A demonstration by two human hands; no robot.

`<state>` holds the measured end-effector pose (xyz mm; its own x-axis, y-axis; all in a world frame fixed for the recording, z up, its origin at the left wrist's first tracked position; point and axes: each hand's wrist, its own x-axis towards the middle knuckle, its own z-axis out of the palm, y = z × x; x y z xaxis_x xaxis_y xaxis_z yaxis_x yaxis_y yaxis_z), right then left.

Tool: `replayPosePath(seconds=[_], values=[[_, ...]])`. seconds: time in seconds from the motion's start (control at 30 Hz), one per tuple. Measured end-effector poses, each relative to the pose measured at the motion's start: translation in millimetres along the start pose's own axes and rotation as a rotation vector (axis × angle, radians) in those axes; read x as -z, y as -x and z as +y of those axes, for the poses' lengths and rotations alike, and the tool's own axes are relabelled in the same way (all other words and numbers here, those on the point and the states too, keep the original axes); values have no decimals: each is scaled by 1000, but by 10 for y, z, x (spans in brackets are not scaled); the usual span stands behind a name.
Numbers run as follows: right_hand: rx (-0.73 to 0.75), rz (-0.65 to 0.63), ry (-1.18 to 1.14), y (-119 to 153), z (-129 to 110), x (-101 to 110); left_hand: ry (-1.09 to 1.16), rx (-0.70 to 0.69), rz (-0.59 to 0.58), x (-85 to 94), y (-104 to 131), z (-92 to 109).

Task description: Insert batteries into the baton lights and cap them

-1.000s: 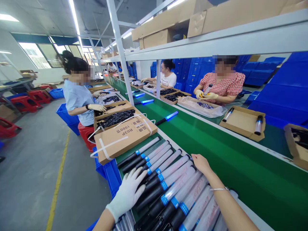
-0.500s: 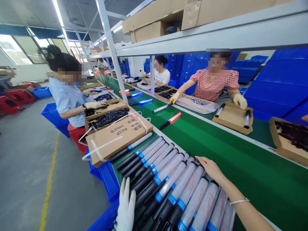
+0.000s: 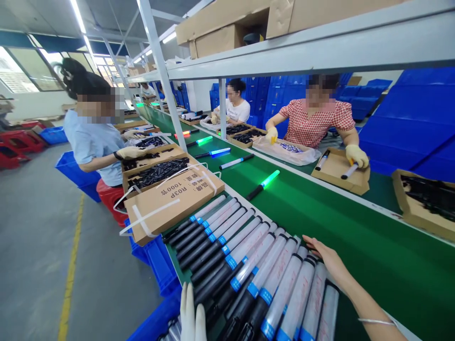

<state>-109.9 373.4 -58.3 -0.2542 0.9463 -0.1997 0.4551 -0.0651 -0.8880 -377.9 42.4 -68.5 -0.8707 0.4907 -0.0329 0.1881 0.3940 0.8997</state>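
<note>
A pile of light sticks [image 3: 249, 246] with clear tubes, blue bands and black handles lies side by side in front of me. My left hand [image 3: 192, 315], in a white glove, is at the handle ends with its fingers stretched out, holding nothing. My bare right hand [image 3: 325, 255], with a bracelet on its wrist, lies along the capped tube ends on the far side. Its fingers are extended and seem to touch the caps, though the fingertips' contact is hard to see. Beyond it, a green glowing light stick [image 3: 269, 179] rests on the green conveyor belt [image 3: 341, 227].
A cardboard box [image 3: 174, 201] stands left of the pile, beside a tray of black parts [image 3: 159, 173]. Blue bins [image 3: 159, 265] are below. Co-workers sit along both sides of the belt; one gloved hand [image 3: 357, 155] holds a stick over a carton. A shelf [image 3: 305, 57] spans overhead.
My right hand has slid right along the caps; my left hand has dropped slightly lower. Sticks at the pile's left end lie more evenly. Sticks on the belt shifted, and one glow went from red to green.
</note>
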Motion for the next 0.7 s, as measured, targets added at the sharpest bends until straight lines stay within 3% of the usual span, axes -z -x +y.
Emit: replayPosePath(seconds=[0.1, 0.27, 0.4, 0.5, 0.6, 0.63, 0.7], values=[[28, -55, 11, -40, -75, -101, -11, 19, -3, -18, -49, 115], [64, -123, 73, 27, -234, -93, -79, -26, -73, 45, 23, 68], [88, -98, 121, 66, -322, -76, -12, -28, -94, 219, 130, -8], [107, -30, 158, 122, -468, 36, -8, -71, -33, 438, 186, -59], [126, 1, 191, 523, -716, 328, -113, -201, 4, 646, 258, -1], [132, -2, 198, 783, -789, 459, -152, -265, -62, 696, 298, 66], [138, -12, 227, 1493, -845, 739, -250, -439, -336, 755, 409, 272]])
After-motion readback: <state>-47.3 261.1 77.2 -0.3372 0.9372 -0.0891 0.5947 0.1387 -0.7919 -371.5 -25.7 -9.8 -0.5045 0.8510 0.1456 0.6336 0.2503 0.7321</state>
